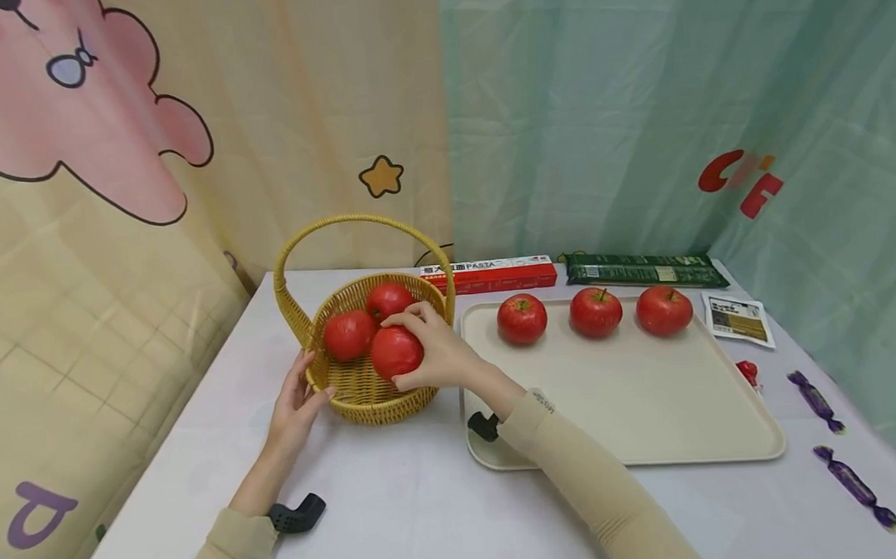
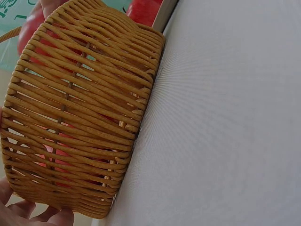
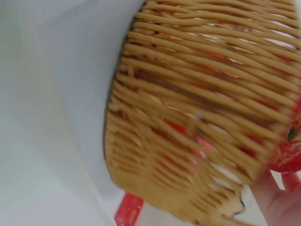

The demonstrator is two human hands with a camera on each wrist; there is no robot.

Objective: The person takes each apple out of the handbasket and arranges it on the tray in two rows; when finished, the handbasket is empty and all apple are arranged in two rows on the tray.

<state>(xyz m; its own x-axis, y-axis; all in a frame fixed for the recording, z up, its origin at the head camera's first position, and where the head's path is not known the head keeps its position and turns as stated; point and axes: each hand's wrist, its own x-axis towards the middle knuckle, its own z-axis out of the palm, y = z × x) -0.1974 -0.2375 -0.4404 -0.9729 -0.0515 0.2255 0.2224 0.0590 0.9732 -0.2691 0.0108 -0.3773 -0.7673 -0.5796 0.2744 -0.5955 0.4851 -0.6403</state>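
A yellow woven basket (image 1: pixel 379 409) with a tall arched handle stands at the left of the table. Two red apples, one at left (image 1: pixel 349 335) and one at the back (image 1: pixel 389 302), lie inside it. My right hand (image 1: pixel 442 346) grips a third apple (image 1: pixel 395 353) at the basket's right front, thumb below and fingers over the top. The basket's left side is held by my left hand (image 1: pixel 293 410), with the thumb near the front rim. In the left wrist view its fingertips (image 2: pixel 59 217) touch the outer weave. The right wrist view shows the gripped apple (image 3: pixel 288 150) only partly.
Right of the basket, a cream tray (image 1: pixel 626 405) bears three apples (image 1: pixel 595 312) along its back edge. Behind are a red pasta box (image 1: pixel 504 274) and a green packet (image 1: pixel 643 270). A white sachet (image 1: pixel 738 320), a red candy (image 1: pixel 748 372) and purple candies (image 1: pixel 817 402) lie at right.
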